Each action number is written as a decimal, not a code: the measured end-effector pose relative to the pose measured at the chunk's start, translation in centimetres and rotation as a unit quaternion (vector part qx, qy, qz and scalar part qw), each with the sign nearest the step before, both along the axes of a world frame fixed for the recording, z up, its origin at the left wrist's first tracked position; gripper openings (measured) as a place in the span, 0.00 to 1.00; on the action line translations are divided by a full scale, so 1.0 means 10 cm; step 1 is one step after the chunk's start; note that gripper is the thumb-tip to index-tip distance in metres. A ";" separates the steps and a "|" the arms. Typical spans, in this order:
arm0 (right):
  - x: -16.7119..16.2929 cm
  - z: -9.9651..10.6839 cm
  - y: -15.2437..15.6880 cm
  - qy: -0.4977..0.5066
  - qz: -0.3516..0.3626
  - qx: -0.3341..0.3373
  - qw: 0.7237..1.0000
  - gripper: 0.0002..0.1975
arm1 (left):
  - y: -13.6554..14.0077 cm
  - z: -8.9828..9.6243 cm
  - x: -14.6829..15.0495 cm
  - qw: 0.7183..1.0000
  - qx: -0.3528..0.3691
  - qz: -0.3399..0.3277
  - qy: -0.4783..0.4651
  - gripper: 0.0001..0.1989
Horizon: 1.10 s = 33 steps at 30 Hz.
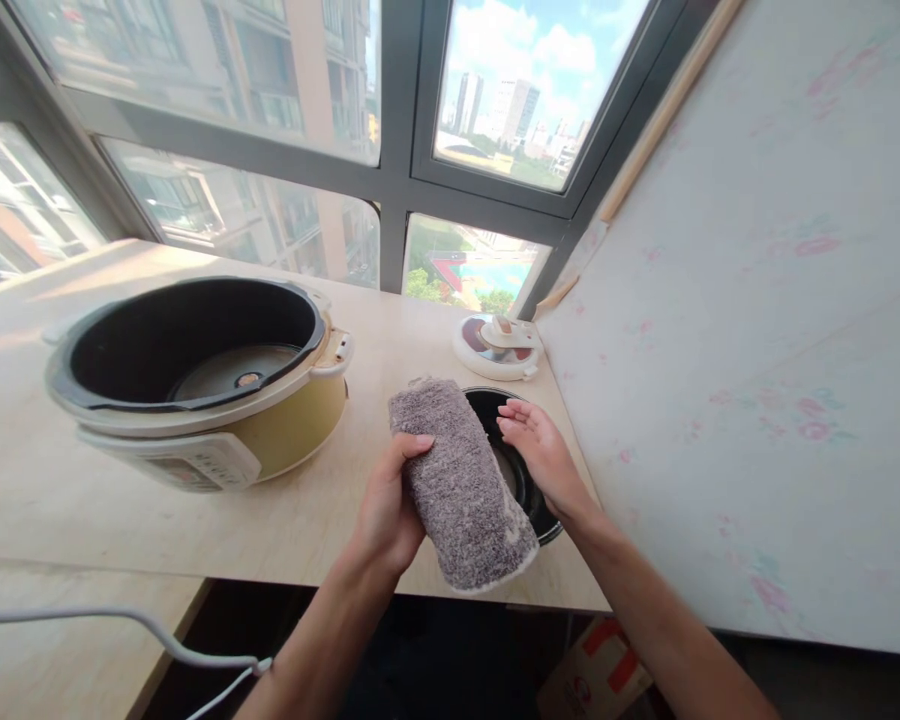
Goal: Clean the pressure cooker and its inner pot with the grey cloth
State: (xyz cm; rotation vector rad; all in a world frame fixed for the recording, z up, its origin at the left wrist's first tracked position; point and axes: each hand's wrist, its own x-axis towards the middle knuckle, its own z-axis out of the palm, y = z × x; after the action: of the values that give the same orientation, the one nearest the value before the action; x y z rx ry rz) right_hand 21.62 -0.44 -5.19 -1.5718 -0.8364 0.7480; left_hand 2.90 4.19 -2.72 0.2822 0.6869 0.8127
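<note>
Forearms point(315, 635) are framing the lower view. Left hand point(391, 500) is gripping a grey towel point(469, 490), thumb on top, before a black pot point(551, 535). Right hand point(544, 455), holding nothing, is cupping loosely by the pot; contact unclear. Step seemingly towel-handling; next move probably calling for steadying pot or towel. Cooker panel point(195, 465) is bearing unreadable print; carton point(596, 670), a red logo.

My folded, fuzzy cloth point(469, 490) is mottled grey-mauve; I see a round black pot point(485, 403), a yellow-green cooker body point(304, 415), black inside, a pale wood-grained bench point(390, 350), and white papered wall point(720, 300) with pink flowers.
</note>
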 end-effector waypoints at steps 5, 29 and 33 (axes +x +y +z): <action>-0.12 0.38 -0.21 0.048 0.159 -0.010 0.986 0.31 | -0.03 -0.02 0.11 0.997 0.069 -0.016 0.017 0.18; 0.22 0.33 -0.16 -0.093 0.167 -0.093 0.977 0.33 | 0.20 -0.38 0.04 0.811 0.464 0.052 0.353 0.26; 0.46 0.23 -0.04 -0.203 0.149 -0.159 0.955 0.34 | 0.33 -0.65 0.01 0.835 0.418 0.034 0.357 0.26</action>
State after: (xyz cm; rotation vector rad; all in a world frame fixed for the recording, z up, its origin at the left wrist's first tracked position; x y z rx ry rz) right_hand 26.18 -0.84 -2.87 -1.9504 -1.3279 0.8157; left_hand 2.99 7.50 -9.26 1.4233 1.0045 1.0516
